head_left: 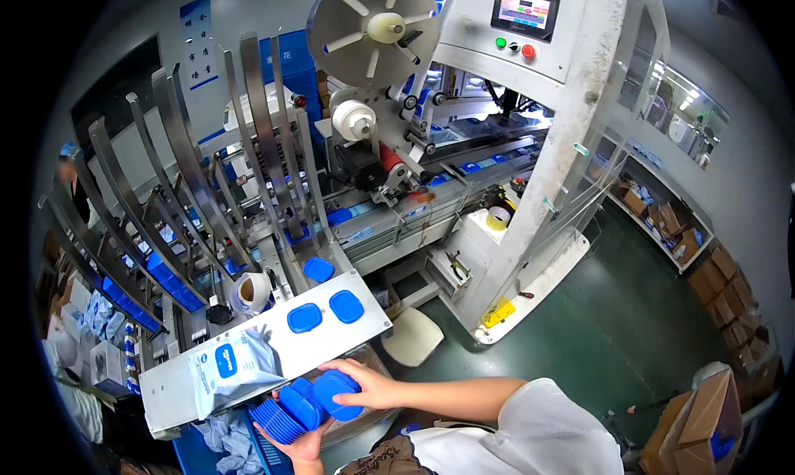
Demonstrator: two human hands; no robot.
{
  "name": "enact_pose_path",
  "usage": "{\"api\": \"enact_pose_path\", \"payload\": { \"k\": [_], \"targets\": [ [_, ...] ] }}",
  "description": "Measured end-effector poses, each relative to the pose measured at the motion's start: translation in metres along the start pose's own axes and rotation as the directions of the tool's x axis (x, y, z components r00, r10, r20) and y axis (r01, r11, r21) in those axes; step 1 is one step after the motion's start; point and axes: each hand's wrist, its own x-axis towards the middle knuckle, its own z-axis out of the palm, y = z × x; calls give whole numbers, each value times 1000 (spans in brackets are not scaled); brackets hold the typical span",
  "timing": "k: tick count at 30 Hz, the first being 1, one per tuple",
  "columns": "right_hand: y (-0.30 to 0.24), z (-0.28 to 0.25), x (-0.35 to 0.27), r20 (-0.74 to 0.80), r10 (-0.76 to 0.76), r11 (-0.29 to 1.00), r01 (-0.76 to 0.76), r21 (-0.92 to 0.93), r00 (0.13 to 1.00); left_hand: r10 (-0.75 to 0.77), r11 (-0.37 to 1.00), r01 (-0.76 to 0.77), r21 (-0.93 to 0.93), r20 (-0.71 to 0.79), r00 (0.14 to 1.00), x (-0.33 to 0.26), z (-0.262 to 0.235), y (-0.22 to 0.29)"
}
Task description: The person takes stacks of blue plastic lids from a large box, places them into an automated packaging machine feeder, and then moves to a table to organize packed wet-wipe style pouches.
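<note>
My left hand [302, 447] is closed from below around a stack of blue plastic lids [277, 422], fanned out on edge. With my right hand [374, 387] I grip more blue lids [333, 394], thumb on top, against the right end of that stack. Both hands are just in front of a metal shelf plate [178, 384]. On the plate lie loose blue lids, among them one lid [305, 318] and another lid [346, 307]. A pale blue wipes packet [232, 366] rests at the plate's left part, close to my left hand.
Behind the plate stand curved metal guide rails [186, 152] holding stacks of blue lids [172, 283]. A conveyor [397, 226] runs to the right under a machine with a control screen [525, 13]. A blue crate [263, 452] is below, and cardboard boxes [700, 425] stand at right.
</note>
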Motion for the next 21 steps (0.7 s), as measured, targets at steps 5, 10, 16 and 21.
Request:
{"api": "enact_pose_path", "payload": {
  "k": [5, 10, 16, 21],
  "targets": [
    [20, -27, 53, -36, 30, 996, -33, -86, 999, -126, 974, 62, 217, 295, 947, 25, -14, 13],
    [2, -42, 125, -47, 27, 860, -47, -509, 999, -167, 955, 73, 287, 319, 933, 23, -21, 32],
    [11, -98, 145, -89, -18, 919, -18, -394, 996, -164, 983, 147, 108, 164, 973, 37, -22, 4],
    [-2, -96, 155, 64, 98, 967, -80, -243, 993, -28, 994, -1, 109, 269, 963, 9, -21, 16]
  ]
}}
